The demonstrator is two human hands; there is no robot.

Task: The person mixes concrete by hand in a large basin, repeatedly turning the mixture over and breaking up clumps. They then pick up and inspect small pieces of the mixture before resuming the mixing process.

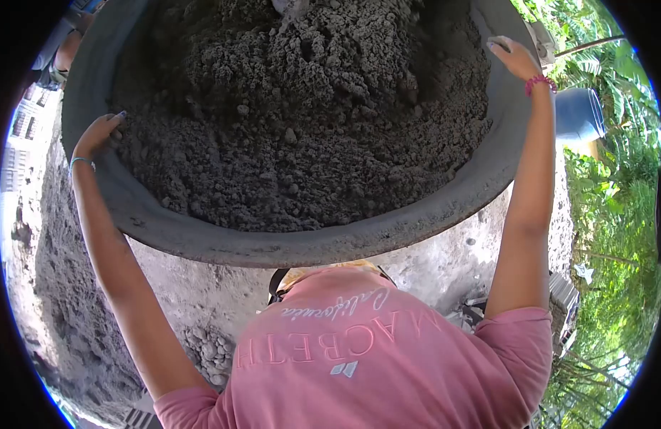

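Note:
A person in a pink shirt [359, 350] stands just below me and carries a wide grey basin [287, 247] on the head. Dark, lumpy, damp soil or mortar [302, 121] is heaped in it. That person's arms are raised. One hand [98, 136] grips the basin's left rim and wears a thin wristband. The other hand [513, 57] grips the right rim and wears a pink bead bracelet. Neither of my own hands shows in the frame.
Bare grey ground with a patch of small stones [209, 354] lies under the person. A blue barrel [577, 114] stands at the right, with green plants behind it. Part of another person [66, 46] shows at the upper left.

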